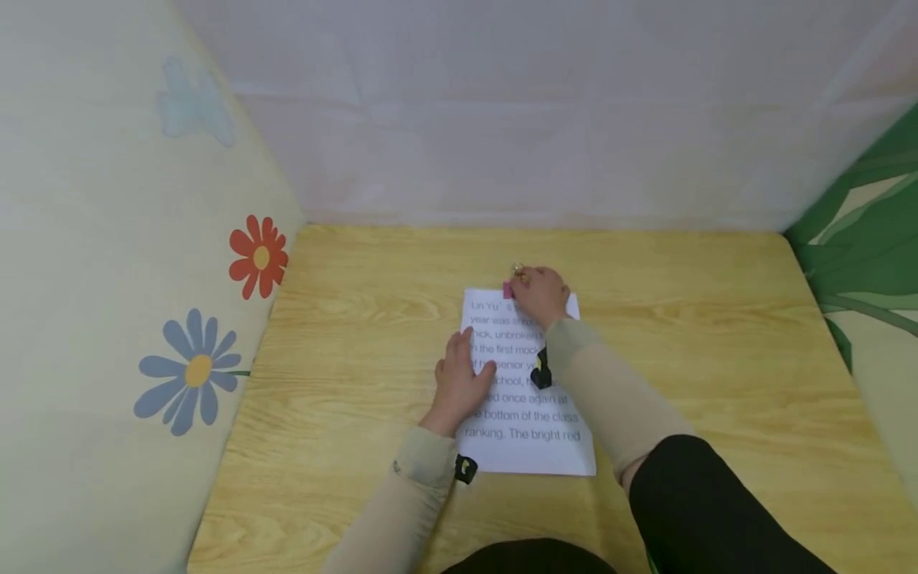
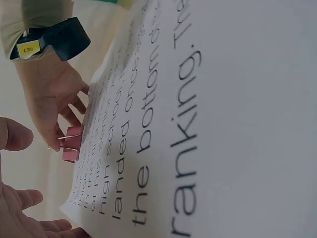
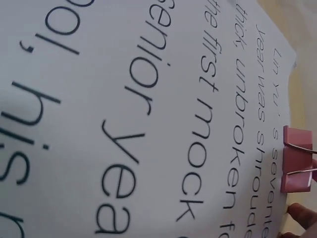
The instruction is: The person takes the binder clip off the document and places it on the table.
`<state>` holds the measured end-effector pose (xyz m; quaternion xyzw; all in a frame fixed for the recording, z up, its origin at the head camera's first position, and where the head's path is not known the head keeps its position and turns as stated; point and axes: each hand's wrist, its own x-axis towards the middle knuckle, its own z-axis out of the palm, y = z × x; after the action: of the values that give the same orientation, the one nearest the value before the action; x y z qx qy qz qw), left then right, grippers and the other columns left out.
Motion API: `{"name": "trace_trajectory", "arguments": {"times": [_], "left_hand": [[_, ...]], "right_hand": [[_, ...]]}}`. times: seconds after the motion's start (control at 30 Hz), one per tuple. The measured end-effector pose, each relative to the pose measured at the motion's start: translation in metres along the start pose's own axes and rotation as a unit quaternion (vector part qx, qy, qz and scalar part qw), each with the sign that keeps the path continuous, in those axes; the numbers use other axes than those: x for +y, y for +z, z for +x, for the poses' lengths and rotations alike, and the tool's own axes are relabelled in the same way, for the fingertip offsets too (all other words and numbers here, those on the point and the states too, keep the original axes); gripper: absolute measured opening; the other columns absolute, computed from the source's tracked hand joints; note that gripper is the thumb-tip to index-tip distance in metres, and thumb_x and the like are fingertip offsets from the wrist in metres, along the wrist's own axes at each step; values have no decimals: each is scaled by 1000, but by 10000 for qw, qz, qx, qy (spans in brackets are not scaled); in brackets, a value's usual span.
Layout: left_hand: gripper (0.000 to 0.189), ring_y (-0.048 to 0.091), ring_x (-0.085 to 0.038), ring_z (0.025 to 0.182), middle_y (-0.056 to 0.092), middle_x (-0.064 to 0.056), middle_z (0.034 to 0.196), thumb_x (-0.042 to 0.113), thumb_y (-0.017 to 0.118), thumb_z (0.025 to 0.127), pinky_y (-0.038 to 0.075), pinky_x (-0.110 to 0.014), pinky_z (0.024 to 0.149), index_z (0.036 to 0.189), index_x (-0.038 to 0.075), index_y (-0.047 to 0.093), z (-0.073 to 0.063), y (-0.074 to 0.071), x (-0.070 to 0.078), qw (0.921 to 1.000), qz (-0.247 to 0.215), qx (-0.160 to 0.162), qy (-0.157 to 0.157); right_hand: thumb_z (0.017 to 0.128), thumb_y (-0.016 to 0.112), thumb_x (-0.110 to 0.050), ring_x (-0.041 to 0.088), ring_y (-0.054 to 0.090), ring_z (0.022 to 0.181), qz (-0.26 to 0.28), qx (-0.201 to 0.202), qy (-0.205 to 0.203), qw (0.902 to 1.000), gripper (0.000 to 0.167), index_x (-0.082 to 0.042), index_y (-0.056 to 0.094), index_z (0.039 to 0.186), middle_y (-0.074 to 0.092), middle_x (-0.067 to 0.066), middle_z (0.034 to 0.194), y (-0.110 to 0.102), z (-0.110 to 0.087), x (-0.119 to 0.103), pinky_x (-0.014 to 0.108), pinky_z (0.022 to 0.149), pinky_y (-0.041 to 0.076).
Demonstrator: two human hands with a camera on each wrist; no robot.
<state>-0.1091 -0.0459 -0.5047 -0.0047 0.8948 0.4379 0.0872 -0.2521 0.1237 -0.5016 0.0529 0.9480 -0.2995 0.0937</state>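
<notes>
A printed sheet of paper (image 1: 527,458) lies on the wooden table, large black text facing up. At its top edge sits a pink binder clip (image 1: 508,290) with silver wire handles; the clip (image 3: 298,159) straddles the edge in the right wrist view. My right hand (image 1: 543,293) pinches the clip by its wire handles, fingers past the sheet's top edge. In the left wrist view, this hand (image 2: 52,96) is seen behind the clip (image 2: 73,144). My left hand (image 1: 462,383) rests on the sheet's left edge, fingers spread and thumb over the text.
The wooden table (image 1: 358,319) extends around the sheet. A pale cloth backdrop (image 1: 459,159) rises behind it. To the left is a wall with a red flower (image 1: 260,257) and a blue flower (image 1: 190,371); green leaf shapes (image 1: 875,215) stand at right.
</notes>
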Motion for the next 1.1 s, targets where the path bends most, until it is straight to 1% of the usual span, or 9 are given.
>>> {"name": "trace_trajectory", "arguments": {"times": [0.17,0.27,0.37,0.47,0.63,0.7,0.8,0.97,1.1], "left_hand": [[75,31,-45,147,27,-29,162,25,62,97,16,-65,118,159,-1,30,2,1,0,9999,-67,70,48],[75,36,-47,143,27,-27,162,24,63,97,19,-65,117,159,-1,30,3,0,0,9996,-255,138,-45],[74,46,-48,132,30,-23,162,22,63,97,34,-63,110,160,2,29,5,0,1,9981,-497,269,-236],[74,52,-48,121,33,-21,162,21,63,98,50,-59,95,161,4,29,7,-2,0,9960,-701,351,-431],[70,53,-38,121,35,-22,157,14,61,99,51,-50,97,161,3,29,11,-4,-3,9924,-1140,308,-340],[69,54,-35,119,40,-23,150,11,60,99,48,-48,101,160,1,28,13,-5,-5,9892,-1393,344,-298],[71,57,-33,110,48,-23,138,9,59,99,49,-49,98,160,-2,24,14,-6,-7,9833,-1726,442,-381],[73,63,-32,96,60,-23,122,9,58,99,52,-50,91,160,-2,22,13,-7,-8,9766,-2036,441,-538],[72,65,-29,87,62,-22,118,13,58,100,56,-46,82,161,0,21,12,-7,-8,9747,-2100,239,-725]], "right_hand": [[109,42,-40,39,47,137,160,-22,-9,9999,45,-13,65,137,59,13,145,-5,-1,-3,62,113,27],[110,42,-37,37,54,130,350,-99,49,9993,42,-10,64,132,65,14,135,-10,-2,-6,58,113,29],[110,44,-35,35,59,119,779,-223,129,9966,38,-8,63,127,67,14,128,-13,-5,-8,52,109,38],[110,46,-33,32,60,111,1186,-287,143,9924,34,-7,63,124,66,15,122,-15,-6,-8,48,102,46],[109,47,-32,31,60,108,1389,-276,-2,9899,32,-6,64,119,66,15,119,-17,-4,-6,47,99,48],[108,47,-32,31,60,108,1488,-314,-27,9884,33,-6,63,121,66,15,119,-17,-2,-5,47,99,47],[107,47,-34,32,58,110,1648,-509,-34,9850,36,-6,58,128,64,17,121,-18,-1,-3,47,100,45],[105,54,-42,36,49,134,2112,-1161,116,9704,62,-6,40,153,56,22,142,-21,-4,-2,49,116,33],[104,56,-48,38,37,146,2292,-1499,283,9613,76,-3,32,160,45,22,155,-25,-7,-1,49,121,24]]}}
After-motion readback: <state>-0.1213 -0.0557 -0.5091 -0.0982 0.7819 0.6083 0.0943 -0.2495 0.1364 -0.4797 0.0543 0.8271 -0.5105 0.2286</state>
